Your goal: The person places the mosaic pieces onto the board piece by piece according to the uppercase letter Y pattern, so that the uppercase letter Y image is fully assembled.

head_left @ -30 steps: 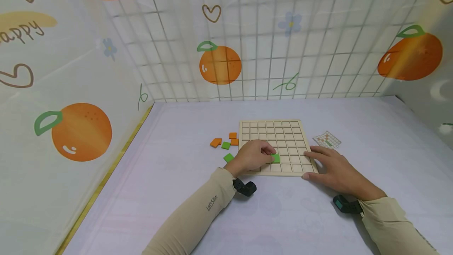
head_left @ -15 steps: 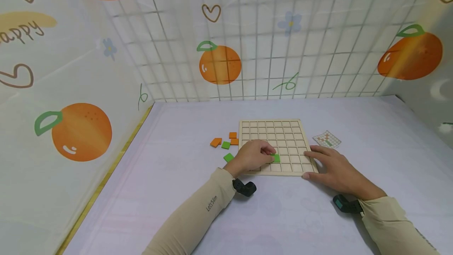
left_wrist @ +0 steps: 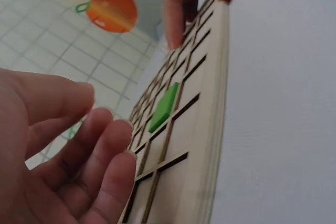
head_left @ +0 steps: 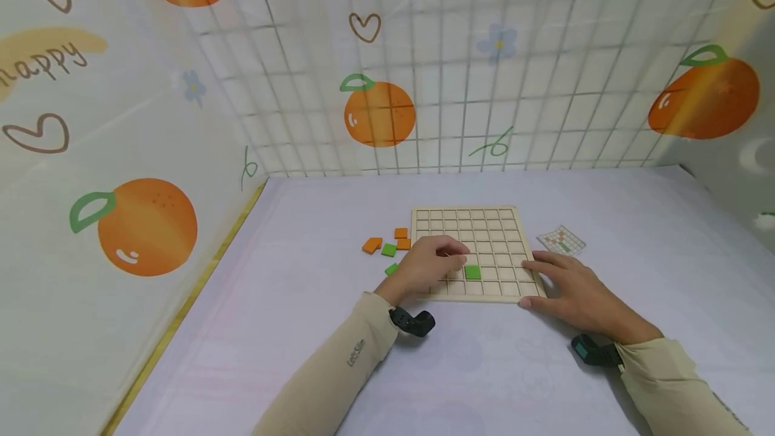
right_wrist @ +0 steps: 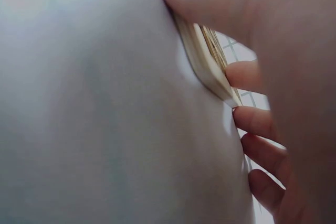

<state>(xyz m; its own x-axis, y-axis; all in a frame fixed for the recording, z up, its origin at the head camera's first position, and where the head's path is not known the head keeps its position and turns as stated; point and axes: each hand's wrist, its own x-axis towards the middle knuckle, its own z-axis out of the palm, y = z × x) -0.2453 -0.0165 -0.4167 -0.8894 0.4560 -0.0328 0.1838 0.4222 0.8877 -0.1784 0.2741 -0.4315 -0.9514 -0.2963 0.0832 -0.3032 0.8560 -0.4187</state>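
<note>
Now | the green tile point(head_left: 473, 272) sits at six o'clock on the board point(head_left: 502, 244) | my left hand point(head_left: 426, 264), empty, loosely curled, hovers at its ten | right hand point(head_left: 569, 288), fingers extended, touches the four-o'clock corner | tile looks light, stiff: pinch opposite edges

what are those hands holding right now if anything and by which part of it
Nothing looks gripped: the left hand is empty above the wooden board; the right hand only touches it around the near right corner.
</note>
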